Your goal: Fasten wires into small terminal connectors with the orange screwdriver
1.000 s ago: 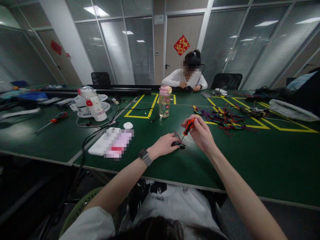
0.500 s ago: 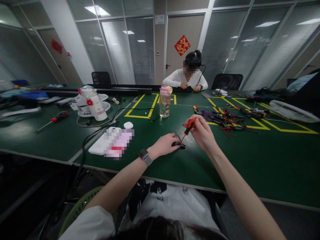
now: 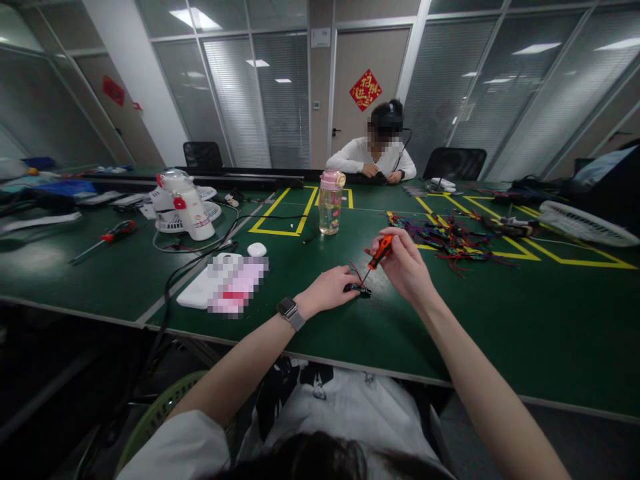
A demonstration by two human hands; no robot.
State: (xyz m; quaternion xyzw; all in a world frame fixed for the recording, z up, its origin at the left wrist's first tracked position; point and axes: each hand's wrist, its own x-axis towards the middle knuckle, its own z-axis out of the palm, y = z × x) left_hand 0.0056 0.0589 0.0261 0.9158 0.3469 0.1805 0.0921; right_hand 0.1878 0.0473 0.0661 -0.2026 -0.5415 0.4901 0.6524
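Note:
On the green table, my left hand [image 3: 333, 288] is closed on a small circuit board [image 3: 364, 292] with thin red wires, keeping it against the tabletop. My fingers cover part of that board. My right hand [image 3: 407, 263] grips a screwdriver [image 3: 381, 253] with an orange and black handle, tilted so its shaft runs down to the left. The tip meets the board beside my left fingertips; the exact contact point is too small to make out. To the right lies a tangled pile of wired circuit boards [image 3: 450, 233].
A pink-lidded bottle [image 3: 330, 207] stands beyond my hands. On the left are a white flask [image 3: 193, 213], another screwdriver [image 3: 113, 235], a white power bank [image 3: 200, 287], a blurred pink item [image 3: 243, 283], a small white case [image 3: 257, 250] and black cables. A person [image 3: 375, 150] sits across the table.
The screwdriver handle has turned slightly in my right hand, its orange side showing more. My left hand and the board stay where they were.

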